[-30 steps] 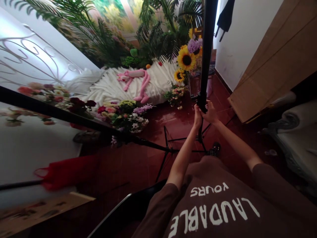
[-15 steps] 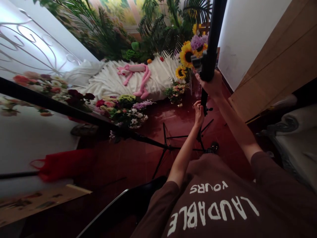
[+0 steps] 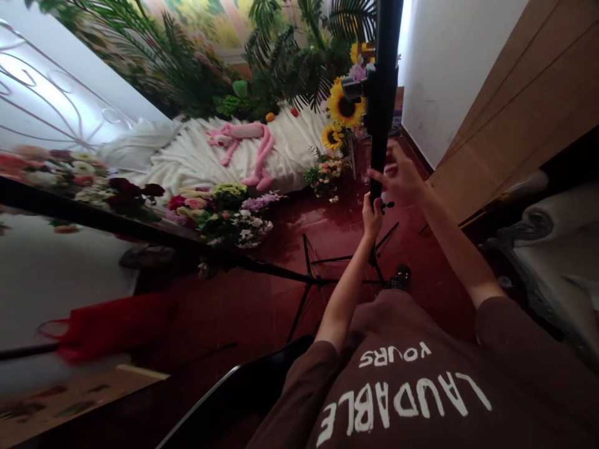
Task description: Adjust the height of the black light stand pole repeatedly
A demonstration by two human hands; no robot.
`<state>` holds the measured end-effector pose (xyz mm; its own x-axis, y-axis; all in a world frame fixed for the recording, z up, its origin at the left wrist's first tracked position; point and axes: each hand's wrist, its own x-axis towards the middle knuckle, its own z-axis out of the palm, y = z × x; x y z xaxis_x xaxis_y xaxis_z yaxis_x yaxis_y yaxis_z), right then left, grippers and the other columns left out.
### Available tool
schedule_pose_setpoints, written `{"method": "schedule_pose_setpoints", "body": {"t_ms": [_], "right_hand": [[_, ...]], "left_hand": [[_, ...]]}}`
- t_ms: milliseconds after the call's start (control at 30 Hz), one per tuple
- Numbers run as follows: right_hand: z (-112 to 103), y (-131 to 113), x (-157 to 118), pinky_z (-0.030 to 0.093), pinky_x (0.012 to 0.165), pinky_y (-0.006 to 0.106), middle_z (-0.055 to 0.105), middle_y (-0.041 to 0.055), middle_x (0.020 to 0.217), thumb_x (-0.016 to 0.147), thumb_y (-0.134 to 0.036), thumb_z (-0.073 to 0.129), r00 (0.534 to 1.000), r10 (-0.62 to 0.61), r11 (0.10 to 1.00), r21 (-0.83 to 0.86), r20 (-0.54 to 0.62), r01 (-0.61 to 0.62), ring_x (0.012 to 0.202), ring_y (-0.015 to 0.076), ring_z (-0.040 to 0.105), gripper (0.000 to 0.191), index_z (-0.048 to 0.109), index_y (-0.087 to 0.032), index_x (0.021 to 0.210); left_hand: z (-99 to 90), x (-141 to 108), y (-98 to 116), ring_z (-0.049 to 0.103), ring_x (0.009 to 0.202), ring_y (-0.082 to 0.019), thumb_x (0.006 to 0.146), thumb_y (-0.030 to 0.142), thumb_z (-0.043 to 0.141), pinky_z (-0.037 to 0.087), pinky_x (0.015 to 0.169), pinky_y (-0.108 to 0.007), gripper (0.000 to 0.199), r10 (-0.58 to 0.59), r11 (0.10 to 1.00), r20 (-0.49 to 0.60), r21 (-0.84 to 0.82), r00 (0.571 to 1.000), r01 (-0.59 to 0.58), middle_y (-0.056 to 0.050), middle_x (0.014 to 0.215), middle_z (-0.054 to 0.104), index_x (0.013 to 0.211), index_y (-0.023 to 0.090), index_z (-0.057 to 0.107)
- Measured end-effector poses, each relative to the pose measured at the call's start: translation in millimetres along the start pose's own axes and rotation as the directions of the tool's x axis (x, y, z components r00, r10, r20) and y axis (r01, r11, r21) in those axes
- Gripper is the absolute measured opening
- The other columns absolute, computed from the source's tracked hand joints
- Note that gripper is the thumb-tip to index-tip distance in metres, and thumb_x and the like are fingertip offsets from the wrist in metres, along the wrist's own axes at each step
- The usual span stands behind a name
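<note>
A black upright stand [image 3: 384, 56] rises in front of me, with a clamp knob [image 3: 353, 88] on its upper part and a small knob [image 3: 387, 204] lower down. My left hand [image 3: 372, 215] is wrapped round the thin pole just beside the lower knob. Above and to the right, my right hand [image 3: 401, 173] has its fingers spread, with one finger reaching across the pole. Nothing shows in its grasp. The stand's tripod legs [image 3: 377, 255] spread over the red floor near my foot.
A second black pole [image 3: 173, 237] slants across the left to its own tripod. Behind are a white cloth [image 3: 290, 156] with a pink plush toy [image 3: 257, 131], flowers [image 3: 224, 209] and sunflowers [image 3: 345, 105]. A brown board [image 3: 510, 106] and wrapped rolls [image 3: 552, 218] stand right.
My right hand has loosened from the stand below the clamp and moved slightly lower, its fingers now apart. My left hand stays on the pole. The view has shifted slightly.
</note>
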<state>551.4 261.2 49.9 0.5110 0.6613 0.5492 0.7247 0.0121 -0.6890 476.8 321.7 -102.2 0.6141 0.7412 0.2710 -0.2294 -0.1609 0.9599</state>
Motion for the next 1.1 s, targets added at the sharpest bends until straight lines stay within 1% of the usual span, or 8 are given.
{"method": "schedule_pose_setpoints", "body": {"t_ms": [100, 200, 333, 467, 600, 833, 967, 1100], "right_hand": [[-3.8, 41.0, -48.6, 0.057, 0.079, 0.033, 0.071, 0.0055, 0.097, 0.082, -0.055, 0.074, 0.979, 0.133, 0.991, -0.005, 0.152, -0.134, 0.088, 0.019, 0.068, 0.047, 0.058, -0.02, 0.108], [-1.4, 70.5, -83.1, 0.057, 0.084, 0.037, 0.071, 0.0098, 0.101, 0.087, -0.048, 0.069, 0.937, 0.294, 0.955, -0.022, 0.19, -0.296, 0.091, 0.0218, 0.069, 0.035, 0.06, -0.019, 0.106], [6.7, 80.6, -97.5, 0.056, 0.081, 0.034, 0.072, 0.0088, 0.101, 0.095, -0.039, 0.06, 0.897, 0.412, 0.906, 0.035, 0.157, -0.422, 0.088, 0.0198, 0.07, 0.022, 0.059, -0.019, 0.106], [14.9, 79.5, -93.8, 0.052, 0.065, 0.025, 0.067, -0.0009, 0.076, 0.097, -0.031, 0.058, 0.852, 0.508, 0.833, 0.18, 0.126, -0.524, 0.064, 0.013, 0.065, 0.017, 0.055, -0.02, 0.109], [21.9, 77.9, -84.7, 0.04, 0.042, 0.019, 0.058, -0.0075, 0.059, 0.097, -0.025, 0.059, 0.687, 0.709, 0.616, 0.338, 0.155, -0.712, 0.041, 0.0087, 0.05, 0.013, 0.052, -0.021, 0.107], [20.7, 72.8, -65.9, 0.025, 0.033, 0.009, 0.048, -0.0079, 0.048, 0.099, -0.01, 0.048, 0.298, 0.86, 0.022, 0.553, 0.415, -0.833, 0.033, 0.0011, 0.034, 0.018, 0.055, -0.016, 0.083], [27.0, 67.4, -74.2, 0.034, 0.038, 0.008, 0.05, -0.0062, 0.048, 0.102, -0.011, 0.041, 0.255, 0.874, -0.115, 0.684, 0.415, -0.72, 0.037, 0.0022, 0.041, 0.028, 0.052, -0.017, 0.077], [48.9, 63.0, -103.3, 0.047, 0.048, 0.014, 0.057, -0.0038, 0.053, 0.101, -0.014, 0.041, 0.19, 0.911, -0.131, 0.693, 0.367, -0.709, 0.045, 0.0062, 0.053, 0.027, 0.053, -0.019, 0.078]], "left_hand": [[-1.3, 1.1, -3.5, 0.06, 0.081, -0.014, 0.092, 0.071, 0.042, 0.048, 0.076, -0.026, 0.054, 0.052, 0.999, 0.012, 0.01, 0.999, -0.052, -0.005, 0.091, 0.064, 0.109, 0.022, 0.059], [-1.3, 2.3, -8.0, 0.059, 0.077, -0.013, 0.093, 0.069, 0.043, 0.048, 0.074, -0.025, 0.05, 0.075, 0.997, 0.018, 0.001, 0.997, -0.075, -0.003, 0.088, 0.063, 0.105, 0.023, 0.058], [-0.9, 2.7, -13.2, 0.057, 0.072, -0.012, 0.095, 0.065, 0.045, 0.047, 0.071, -0.024, 0.045, 0.081, 0.997, 0.013, -0.003, 0.997, -0.081, -0.001, 0.083, 0.061, 0.103, 0.023, 0.059], [-2.4, 1.9, -14.5, 0.057, 0.072, -0.012, 0.095, 0.064, 0.046, 0.048, 0.072, -0.024, 0.045, 0.086, 0.996, 0.036, -0.001, 0.996, -0.086, -0.002, 0.086, 0.063, 0.106, 0.023, 0.06], [-4.1, 1.3, -15.1, 0.059, 0.075, -0.012, 0.094, 0.063, 0.047, 0.05, 0.075, -0.025, 0.045, 0.096, 0.995, 0.036, 0.006, 0.995, -0.097, -0.002, 0.087, 0.064, 0.105, 0.022, 0.061], [-3.8, 3.9, -22.8, 0.063, 0.082, -0.014, 0.093, 0.066, 0.048, 0.051, 0.081, -0.028, 0.047, 0.079, 0.997, 0.043, -0.011, 0.996, -0.079, -0.004, 0.094, 0.066, 0.108, 0.023, 0.062], [-6.8, 2.6, -18.6, 0.064, 0.088, -0.016, 0.092, 0.067, 0.049, 0.051, 0.084, -0.029, 0.05, 0.063, 0.997, 0.08, -0.039, 0.995, -0.06, -0.006, 0.098, 0.067, 0.113, 0.023, 0.062], [-30.7, -14.7, -13.1, 0.065, 0.105, -0.018, 0.092, 0.065, 0.052, 0.051, 0.091, -0.031, 0.055, 0.047, 0.997, 0.06, -0.07, 0.997, -0.043, -0.011, 0.117, 0.067, 0.126, 0.022, 0.059]]}}
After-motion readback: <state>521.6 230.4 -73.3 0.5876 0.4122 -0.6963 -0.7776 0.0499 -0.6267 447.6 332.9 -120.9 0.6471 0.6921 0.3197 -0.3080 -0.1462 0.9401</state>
